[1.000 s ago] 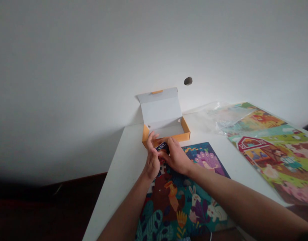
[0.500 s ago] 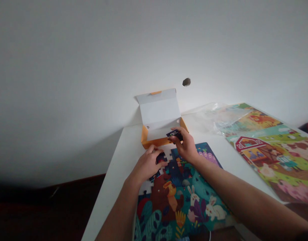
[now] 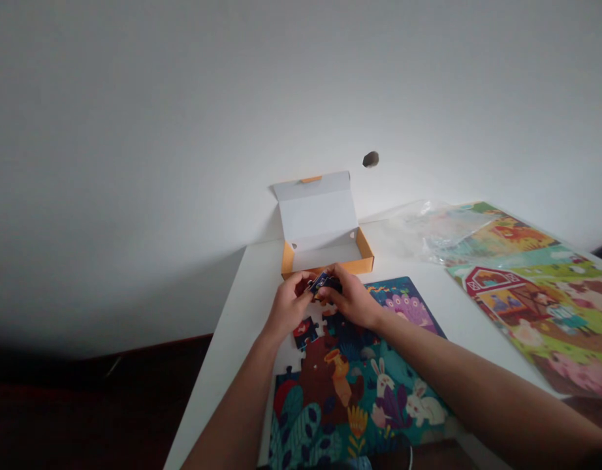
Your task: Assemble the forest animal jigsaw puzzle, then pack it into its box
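Both hands meet above the upper left part of a colourful jigsaw puzzle [image 3: 335, 391] with a bear and white rabbits. My right hand [image 3: 350, 297] is closed on dark puzzle pieces [image 3: 323, 282]. The fingertips of my left hand [image 3: 290, 305] pinch the left edge of the same pieces. Below the hands, a dark piece with a red shape [image 3: 305, 331] lies at the puzzle's left side, where white gaps show around it.
An open orange box [image 3: 364, 256] with a white inside stands behind the hands against the wall. At the right lie a farm picture board [image 3: 540, 307] and clear plastic wrapping [image 3: 428, 228]. The table's left edge borders a dark floor.
My left hand has risen off the puzzle to the held pieces. My right hand has moved down and left towards it, and the piece with the red shape is now uncovered.
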The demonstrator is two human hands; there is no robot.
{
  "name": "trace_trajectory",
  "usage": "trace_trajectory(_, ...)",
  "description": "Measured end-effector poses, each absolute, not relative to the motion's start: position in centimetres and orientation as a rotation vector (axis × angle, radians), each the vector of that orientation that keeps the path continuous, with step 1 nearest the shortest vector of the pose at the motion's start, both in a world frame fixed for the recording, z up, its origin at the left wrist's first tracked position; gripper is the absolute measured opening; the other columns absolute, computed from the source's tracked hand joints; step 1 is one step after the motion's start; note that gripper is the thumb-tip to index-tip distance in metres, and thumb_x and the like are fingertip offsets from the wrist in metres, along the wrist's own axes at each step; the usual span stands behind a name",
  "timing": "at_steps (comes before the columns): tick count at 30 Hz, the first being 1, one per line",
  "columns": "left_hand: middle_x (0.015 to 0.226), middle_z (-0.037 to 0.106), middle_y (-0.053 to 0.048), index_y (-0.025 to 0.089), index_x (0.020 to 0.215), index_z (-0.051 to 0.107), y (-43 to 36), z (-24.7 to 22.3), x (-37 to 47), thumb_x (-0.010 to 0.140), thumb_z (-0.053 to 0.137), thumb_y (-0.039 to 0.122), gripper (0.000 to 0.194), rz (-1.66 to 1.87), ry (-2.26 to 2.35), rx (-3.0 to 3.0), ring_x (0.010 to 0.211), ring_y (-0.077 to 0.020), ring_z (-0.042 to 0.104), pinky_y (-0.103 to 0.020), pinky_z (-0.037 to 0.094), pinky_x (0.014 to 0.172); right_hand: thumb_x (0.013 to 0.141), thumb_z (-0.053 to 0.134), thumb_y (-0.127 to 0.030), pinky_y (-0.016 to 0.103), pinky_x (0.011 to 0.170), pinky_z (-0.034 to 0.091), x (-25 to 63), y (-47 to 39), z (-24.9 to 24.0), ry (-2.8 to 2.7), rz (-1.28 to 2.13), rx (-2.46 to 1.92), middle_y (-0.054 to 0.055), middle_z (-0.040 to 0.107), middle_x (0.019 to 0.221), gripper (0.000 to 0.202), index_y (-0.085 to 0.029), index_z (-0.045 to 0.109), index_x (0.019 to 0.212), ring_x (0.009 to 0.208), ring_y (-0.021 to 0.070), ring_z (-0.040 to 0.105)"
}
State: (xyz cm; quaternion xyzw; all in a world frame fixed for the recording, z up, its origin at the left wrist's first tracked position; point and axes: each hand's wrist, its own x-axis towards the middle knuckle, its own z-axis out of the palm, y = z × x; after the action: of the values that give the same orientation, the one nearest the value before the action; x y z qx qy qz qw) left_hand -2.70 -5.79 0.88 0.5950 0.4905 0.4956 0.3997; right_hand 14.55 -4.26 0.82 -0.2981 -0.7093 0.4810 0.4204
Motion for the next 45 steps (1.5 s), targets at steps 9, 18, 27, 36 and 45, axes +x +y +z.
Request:
trace_trajectory(9, 0.093, 0.069, -0.007, 0.017, 0.097, 0.071, -6.0, 0.7, -3.2, 0.08, 0.067, 0.028, 0.02, 1.143, 1.217, 1.652, 0.074, -0.0154, 0.059, -0.025, 0.044, 0.065, 0.085, 0.062, -0.023, 0.03, 0.073, 0.047, 16.7, 1.9, 6.3, -1.819, 0.665, -1.128, 0.002, 0.071, 0.076, 0.016, -0.021, 0.062, 0.101, 0.07, 0.0167, 0.065)
trace_trajectory(18, 0.106, 0.064, -0.007, 0.024, 0.111, 0.072, -6.5, 0.5, -2.8, 0.074, 0.076, 0.039, 0.04, 0.694, 1.217, 2.167, 0.1, -0.0238, 0.061, -0.036, 0.048, 0.091, 0.062, 0.084, -0.018, 0.05, 0.097, 0.033, 15.9, 7.2, 6.2, -2.393, 0.282, -1.407, 0.009, 0.071, 0.084, 0.014, -0.021, 0.071, 0.067, 0.104, 0.0319, 0.059)
trace_trajectory(27, 0.122, 0.051, -0.007, 0.026, 0.124, 0.064, -6.7, -0.1, -3.1, 0.058, 0.088, 0.044, 0.073, 0.539, 1.301, 2.297, 0.119, -0.028, 0.049, -0.042, 0.04, 0.108, 0.071, 0.077, -0.049, 0.038, 0.084, 0.045, 19.7, -3.1, 4.9, -2.833, 0.283, -1.196, 0.016, 0.064, 0.112, 0.057, -0.015, 0.065, 0.116, 0.103, 0.0316, 0.06)
trace_trajectory(36, 0.122, 0.051, -0.008, 0.024, 0.13, 0.059, -6.6, 0.0, -3.2, 0.062, 0.086, 0.046, 0.077, 0.524, 1.274, 2.318, 0.118, -0.0281, 0.049, -0.043, 0.04, 0.107, 0.065, 0.08, -0.054, 0.043, 0.09, 0.04, 20.3, -1.3, 1.5, -2.665, 0.467, -1.247, 0.015, 0.056, 0.114, 0.061, -0.017, 0.064, 0.112, 0.11, 0.0332, 0.052)
trace_trajectory(45, 0.116, 0.052, -0.004, 0.026, 0.101, 0.069, -6.9, 0.6, -2.5, 0.067, 0.084, 0.031, 0.038, 0.504, 1.32, 2.273, 0.115, -0.026, 0.051, -0.043, 0.039, 0.104, 0.082, 0.063, -0.016, 0.029, 0.077, 0.042, 20.2, -1.8, 0.8, -2.455, 0.602, -0.935, 0.008, 0.062, 0.094, 0.01, -0.015, 0.062, 0.091, 0.087, 0.0193, 0.057)
